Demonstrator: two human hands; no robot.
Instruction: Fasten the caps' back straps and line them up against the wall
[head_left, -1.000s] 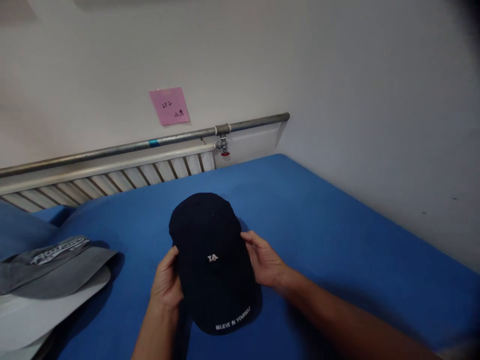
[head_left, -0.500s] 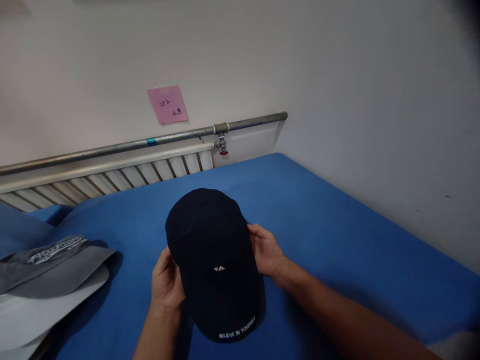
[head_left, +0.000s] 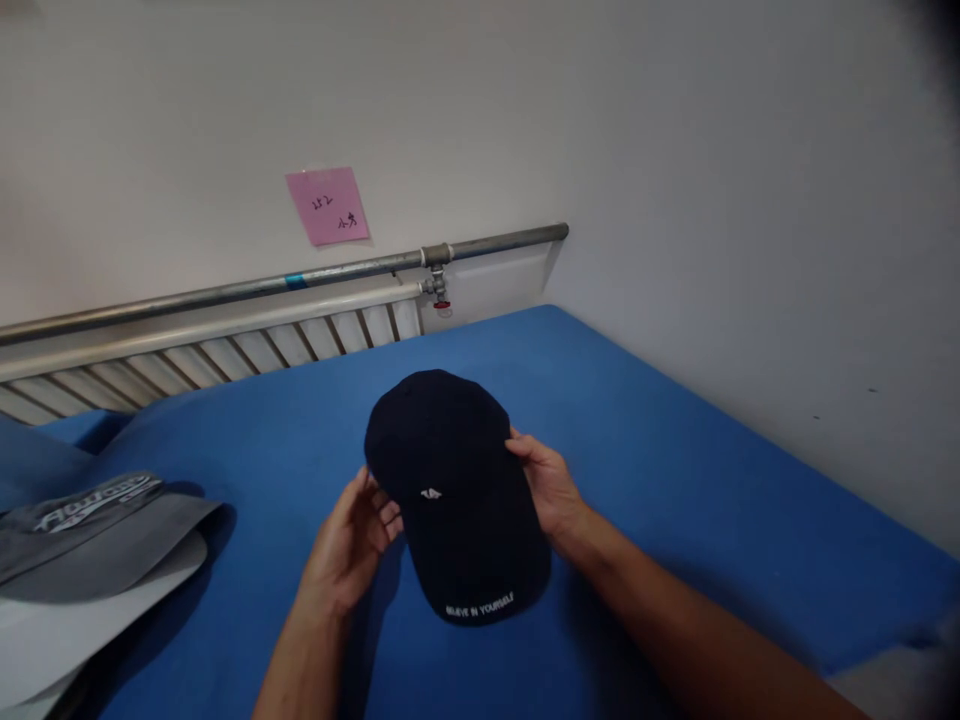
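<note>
A dark navy baseball cap (head_left: 457, 480) is held up over the blue surface, crown away from me and brim toward me. A small white emblem sits on its front, and "BELIEVE IN YOURSELF" is stitched along the brim's edge. My right hand (head_left: 551, 485) grips the cap's right side where crown meets brim, thumb on top and its other fingers hidden underneath. At the left side, my left hand (head_left: 356, 545) has its fingertips against the cap's edge, with the fingers curled and partly behind the brim.
A stack of caps, with a grey lettered cap (head_left: 97, 545) on top, lies at the left on the blue bed-like surface (head_left: 712, 530). Behind run a white radiator (head_left: 247, 350), a metal pipe (head_left: 225, 292) and a red-handled valve (head_left: 441, 303). A pink note (head_left: 328, 205) hangs on the wall.
The cap has shifted right and its brim has tilted up and away from me. More of my left hand's fingers now show beside it. My right hand has moved slightly right with the cap.
</note>
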